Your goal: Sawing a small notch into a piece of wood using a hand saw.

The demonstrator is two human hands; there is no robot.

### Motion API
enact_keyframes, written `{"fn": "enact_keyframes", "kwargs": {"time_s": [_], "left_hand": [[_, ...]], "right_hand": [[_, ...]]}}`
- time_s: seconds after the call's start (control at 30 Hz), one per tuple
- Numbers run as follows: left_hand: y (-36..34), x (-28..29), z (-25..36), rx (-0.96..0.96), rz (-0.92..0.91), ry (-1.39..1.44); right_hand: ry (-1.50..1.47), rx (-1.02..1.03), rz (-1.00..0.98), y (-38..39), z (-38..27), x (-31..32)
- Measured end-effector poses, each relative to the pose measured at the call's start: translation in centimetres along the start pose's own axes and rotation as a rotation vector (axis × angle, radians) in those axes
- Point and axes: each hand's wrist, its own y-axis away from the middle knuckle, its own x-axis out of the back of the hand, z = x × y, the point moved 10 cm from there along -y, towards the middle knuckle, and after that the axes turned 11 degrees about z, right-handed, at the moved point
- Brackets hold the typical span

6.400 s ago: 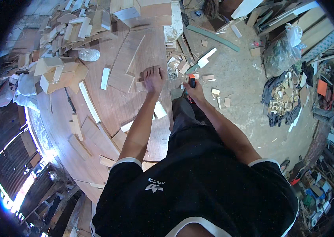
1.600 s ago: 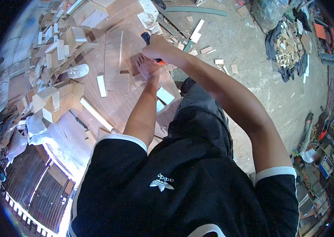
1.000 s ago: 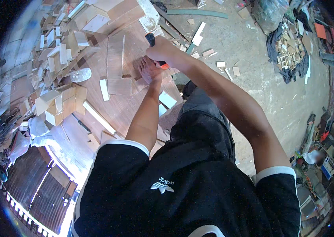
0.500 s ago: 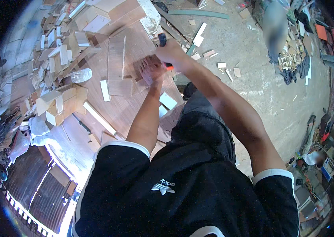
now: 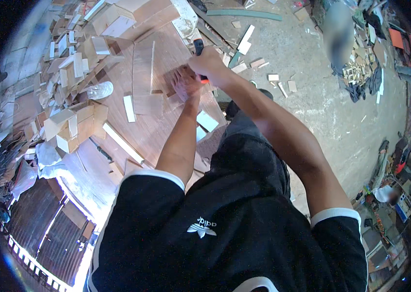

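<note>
Floor (image 5: 332, 121) beyond tabletop (image 5: 211, 103) edge; right fingers (image 5: 198, 62) grip handle (image 5: 198, 45).

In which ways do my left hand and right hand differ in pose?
Your left hand is fairly flat, palm down over the table; your right hand has a closed grip on a black-and-orange tool. In the picture, the right hand sits higher and further right than the left hand. Both are bare and close together.
</note>
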Motion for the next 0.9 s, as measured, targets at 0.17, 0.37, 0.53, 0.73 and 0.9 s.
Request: {"fn": "enact_keyframes", "kwargs": {"time_s": [0.17, 0.37, 0.53, 0.73, 0.9], "left_hand": [[-1.7, 0.0, 1.6, 0.052, -0.046, 0.043], [-1.7, -0.1, 1.2, 0.104, -0.111, 0.045], [-1.9, -0.4, 1.3, 0.156, -0.082, 0.093], [-1.6, -0.7, 1.1, 0.09, -0.046, 0.095], [-1.1, 0.0, 0.7, 0.037, 0.081, 0.097]], "right_hand": [[-0.086, -0.058, 0.048, -1.7, 1.6, 0.7], [-0.314, -0.178, 0.028, -0.1, 1.5, 1.2], [-0.431, -0.245, 0.061, -0.8, 2.2, 1.7], [-0.296, -0.146, 0.013, -0.6, 1.4, 1.6], [0.28, 0.086, -0.165, -0.2, -1.8, -0.6]]}}
